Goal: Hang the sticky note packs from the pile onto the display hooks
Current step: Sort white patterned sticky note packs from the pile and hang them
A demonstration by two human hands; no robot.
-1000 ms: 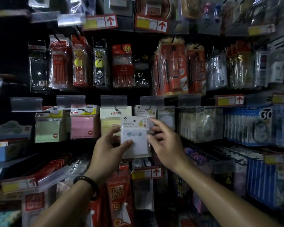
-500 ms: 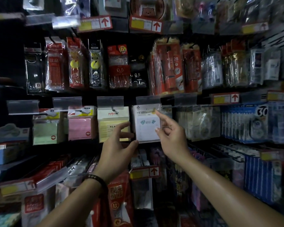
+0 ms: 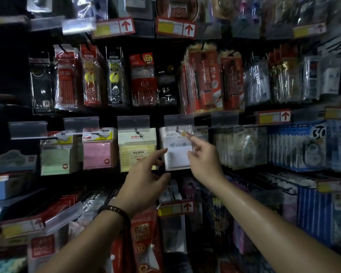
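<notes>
A white sticky note pack [image 3: 176, 148] in clear wrap hangs at a display hook [image 3: 178, 128] in the middle row, under a clear label holder. My left hand [image 3: 144, 182] is below and left of it, its forefinger stretched out to the pack's left edge. My right hand [image 3: 202, 160] is at the pack's right side, its forefinger pointing up at the top right corner and its thumb by the right edge. Left of it hang yellow [image 3: 137, 150], pink [image 3: 97, 149] and green [image 3: 56, 155] sticky note packs. The pile is out of view.
Rows of hanging stationery fill the wall: pens and pencil leads [image 3: 144, 81] above, correction tapes [image 3: 297, 146] to the right, red packets [image 3: 144, 243] below. Hooks and price tags with red arrows [image 3: 175, 207] stick out toward me at every row.
Both hands carried the white pack up and to the right onto the hook. The fingers have since loosened from gripping its sides to touching its edges.
</notes>
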